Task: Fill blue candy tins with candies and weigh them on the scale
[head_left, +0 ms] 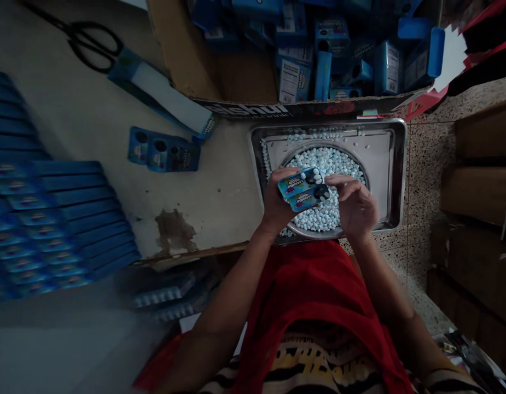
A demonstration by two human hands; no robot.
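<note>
My left hand (277, 203) is closed around two small blue candy boxes (297, 185), held side by side over the bowl. Each box has a round dark hole at its right end, and pale candies show in the upper hole. Just right of the holes is my right hand (357, 205), fingers loosely bent and apart, with nothing visible in them. Beneath both hands, many white and pale-blue candies (318, 221) fill a round metal bowl (368, 183). That bowl stands in a rectangular metal tray (394, 219), where loose candies lie along the left and far edges.
A cardboard carton (244, 76) full of blue boxes stands behind the tray. To the left on the table (228, 213) are more holed boxes (164, 152), a long blue-and-white carton (162, 96), black scissors (94, 46) and stacked blue boxes (84, 219). Brown cartons (478, 189) stand right.
</note>
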